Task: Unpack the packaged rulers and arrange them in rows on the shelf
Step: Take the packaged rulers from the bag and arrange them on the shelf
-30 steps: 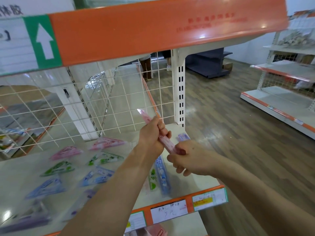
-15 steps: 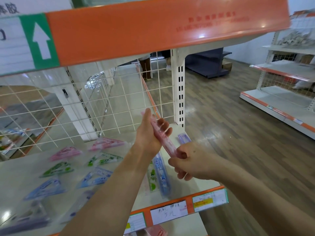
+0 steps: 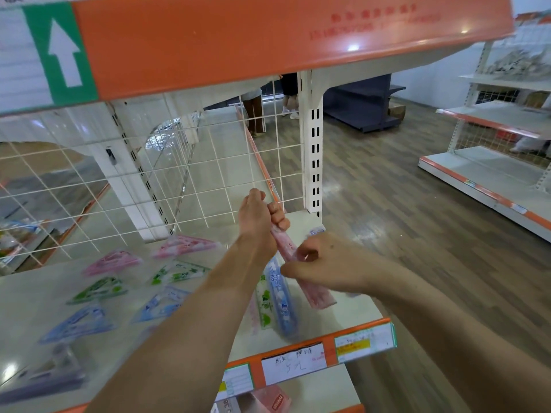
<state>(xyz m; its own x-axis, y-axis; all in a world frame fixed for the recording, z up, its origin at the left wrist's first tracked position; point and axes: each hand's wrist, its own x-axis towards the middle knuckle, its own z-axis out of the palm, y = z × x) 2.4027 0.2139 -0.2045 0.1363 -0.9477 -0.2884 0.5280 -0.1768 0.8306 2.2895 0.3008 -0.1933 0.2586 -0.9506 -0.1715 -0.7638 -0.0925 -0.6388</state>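
- Left grip (image 3: 258,218) curls tight round the upper end of the pink packaged ruler (image 3: 317,295), held slanting above the shelf (image 3: 35,293).
- Right grip (image 3: 325,263) pinches its middle; the lower end juts below.

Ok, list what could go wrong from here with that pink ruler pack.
1. The left hand and right hand hold the pink ruler pack in the air near the right end of the shelf. If the wrapper gives suddenly, the pack could slip and fall to the floor.
2. Its lower end hangs close above the blue ruler and green ruler; a jerk could knock them out of line.
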